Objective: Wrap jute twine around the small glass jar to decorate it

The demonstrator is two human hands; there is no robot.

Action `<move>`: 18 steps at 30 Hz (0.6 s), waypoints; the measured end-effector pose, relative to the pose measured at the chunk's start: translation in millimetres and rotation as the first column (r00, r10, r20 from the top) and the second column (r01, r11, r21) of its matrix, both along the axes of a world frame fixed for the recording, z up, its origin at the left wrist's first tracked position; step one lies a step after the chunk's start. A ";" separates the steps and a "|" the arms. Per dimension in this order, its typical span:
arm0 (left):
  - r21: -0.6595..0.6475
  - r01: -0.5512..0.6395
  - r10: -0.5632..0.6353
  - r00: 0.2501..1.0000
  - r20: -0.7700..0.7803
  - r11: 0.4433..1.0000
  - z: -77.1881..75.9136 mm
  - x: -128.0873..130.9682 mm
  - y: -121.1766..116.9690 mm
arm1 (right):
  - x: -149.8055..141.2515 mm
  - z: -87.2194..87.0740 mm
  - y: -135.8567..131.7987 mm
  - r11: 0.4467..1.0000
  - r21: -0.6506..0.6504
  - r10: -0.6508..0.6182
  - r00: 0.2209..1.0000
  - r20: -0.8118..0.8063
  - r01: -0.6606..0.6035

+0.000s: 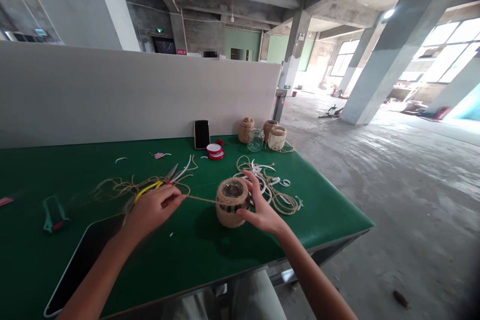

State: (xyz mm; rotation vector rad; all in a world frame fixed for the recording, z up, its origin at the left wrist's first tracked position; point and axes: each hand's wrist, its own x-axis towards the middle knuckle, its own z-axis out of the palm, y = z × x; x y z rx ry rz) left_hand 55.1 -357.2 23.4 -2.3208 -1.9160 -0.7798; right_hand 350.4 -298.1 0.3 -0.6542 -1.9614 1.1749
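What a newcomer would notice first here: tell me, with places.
First the jar standing between the hands, the right hand against its right side and the left hand holding twine that runs taut to it. Next the scissors, bright yellow handles just beyond the left hand. Then the red-rimmed discs beside the phone at the table's back.

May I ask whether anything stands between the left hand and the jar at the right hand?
Nothing visible blocks it; only the twine in the left hand spans the gap to the jar. The scissors lie off that line.
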 end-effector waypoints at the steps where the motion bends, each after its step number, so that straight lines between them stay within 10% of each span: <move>1: -0.001 0.002 -0.002 1.000 0.003 1.000 -0.4 0.4 0.6 | -0.5 -1.1 -1.0 0.999 0.017 -0.042 0.999 0.030 0.041; 9: -0.022 0.004 -0.005 1.000 -0.024 1.000 -3.3 -2.0 4.1 | -16.1 -4.5 -10.3 0.914 0.157 -0.396 0.905 0.153 0.373; 18: 0.015 0.030 -0.029 0.999 -0.043 0.999 -4.6 0.3 8.3 | -2.9 0.3 8.7 0.997 -0.033 0.063 0.996 -0.061 -0.065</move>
